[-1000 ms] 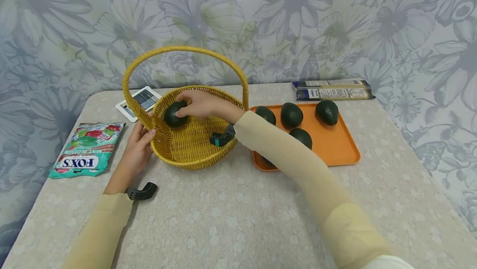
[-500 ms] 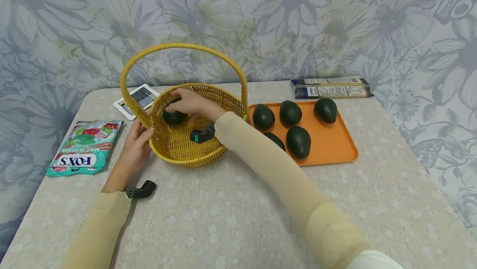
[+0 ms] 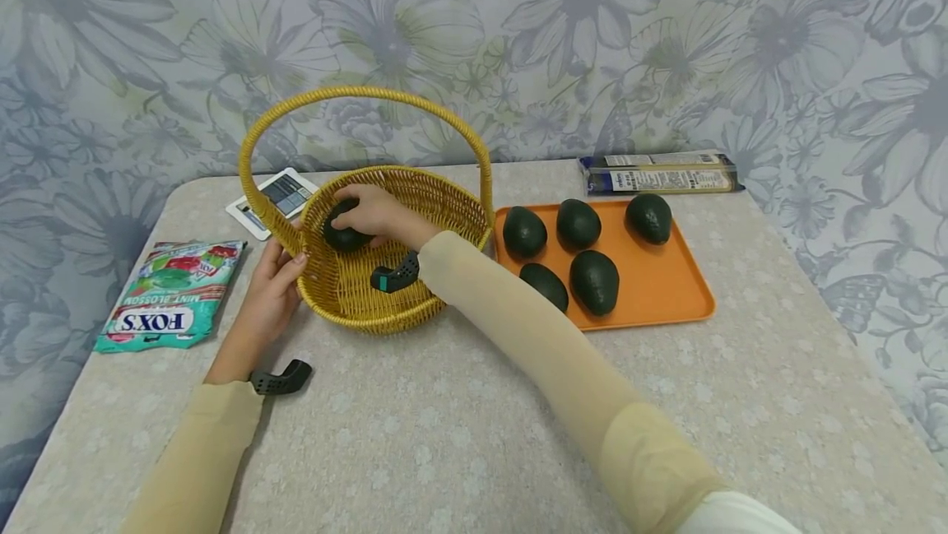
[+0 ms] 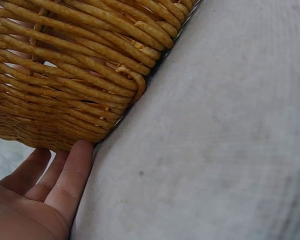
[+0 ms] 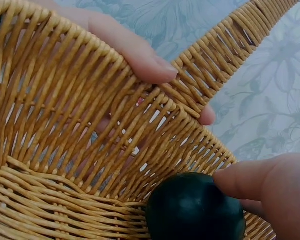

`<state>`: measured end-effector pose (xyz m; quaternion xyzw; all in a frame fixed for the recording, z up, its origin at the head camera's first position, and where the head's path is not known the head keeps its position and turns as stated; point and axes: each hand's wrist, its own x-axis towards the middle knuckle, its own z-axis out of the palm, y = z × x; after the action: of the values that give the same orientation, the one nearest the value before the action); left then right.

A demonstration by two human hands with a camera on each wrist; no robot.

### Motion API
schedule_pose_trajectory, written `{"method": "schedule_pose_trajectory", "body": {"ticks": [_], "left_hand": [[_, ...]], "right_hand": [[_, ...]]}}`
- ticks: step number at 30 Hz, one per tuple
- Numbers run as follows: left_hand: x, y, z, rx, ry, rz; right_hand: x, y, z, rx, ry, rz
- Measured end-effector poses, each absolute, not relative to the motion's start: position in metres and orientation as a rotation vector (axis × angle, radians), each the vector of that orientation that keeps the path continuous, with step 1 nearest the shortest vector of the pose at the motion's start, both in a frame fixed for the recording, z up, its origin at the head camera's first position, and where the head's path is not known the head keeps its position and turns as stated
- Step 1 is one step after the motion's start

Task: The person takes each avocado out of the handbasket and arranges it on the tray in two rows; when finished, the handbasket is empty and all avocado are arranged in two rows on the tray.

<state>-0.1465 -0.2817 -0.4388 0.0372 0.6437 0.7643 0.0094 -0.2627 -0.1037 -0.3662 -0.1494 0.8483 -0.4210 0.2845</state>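
Note:
A yellow wicker basket (image 3: 385, 322) with a tall hoop handle stands left of the table's middle. My left hand (image 3: 271, 291) grips it at the left base of the handle, thumb over the rim. In the left wrist view, fingers (image 4: 72, 175) lie against the woven outer wall. Inside the basket, at its left end, my right hand (image 3: 374, 213) holds a dark green avocado (image 3: 342, 231). The right wrist view shows the thumb on this avocado (image 5: 192, 210) against the wicker; the other fingers are mostly hidden.
An orange tray (image 3: 659, 295) right of the basket bears several avocados (image 3: 594, 281). Behind it lie long dark packets (image 3: 662, 175). A teal FOX'S candy bag (image 3: 174, 295) is at the left, and a white card-like item (image 3: 285, 192) lies behind the basket. A patterned wall closes off the back.
My right hand and forearm have shifted slightly left, uncovering more of the tray's avocados. The fingers have changed position on the avocado in the basket. My left hand keeps its grip.

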Motion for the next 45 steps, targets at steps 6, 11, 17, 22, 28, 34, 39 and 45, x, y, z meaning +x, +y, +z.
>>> {"method": "schedule_pose_trajectory", "body": {"ticks": [6, 11, 17, 22, 28, 34, 39, 45], "left_hand": [[-0.1448, -0.2801, -0.4378, 0.122, 1.991, 2.417], [-0.1450, -0.2794, -0.4380, 0.126, 1.999, 2.423], [-0.1460, -0.2804, -0.4379, 0.139, 2.008, 2.401], [-0.1460, -0.2816, -0.4386, 0.158, 2.015, 2.393], [-0.1462, -0.2822, -0.4386, 0.146, 2.011, 2.388], [-0.1466, -0.2835, -0.4390, 0.126, 2.008, 2.372], [-0.1461, -0.2834, -0.4384, 0.113, 2.014, 2.360], [-0.1469, -0.2821, -0.4375, 0.108, 2.038, 2.345]], "right_hand": [[-0.2649, -0.1038, -0.3678, -0.443, 2.287, -1.062], [-0.2660, -0.1046, -0.3693, -0.515, 2.279, -1.027], [-0.2666, -0.1037, -0.3700, -0.675, 2.287, -0.942], [-0.2657, -0.1051, -0.3708, -0.829, 2.318, -0.844], [-0.2617, -0.1063, -0.3699, -0.827, 2.351, -0.818], [-0.2601, -0.1076, -0.3701, -0.800, 2.367, -0.839], [-0.2619, -0.1068, -0.3713, -0.756, 2.322, -0.897], [-0.2630, -0.1022, -0.3664, -0.695, 2.284, -0.964]]}}
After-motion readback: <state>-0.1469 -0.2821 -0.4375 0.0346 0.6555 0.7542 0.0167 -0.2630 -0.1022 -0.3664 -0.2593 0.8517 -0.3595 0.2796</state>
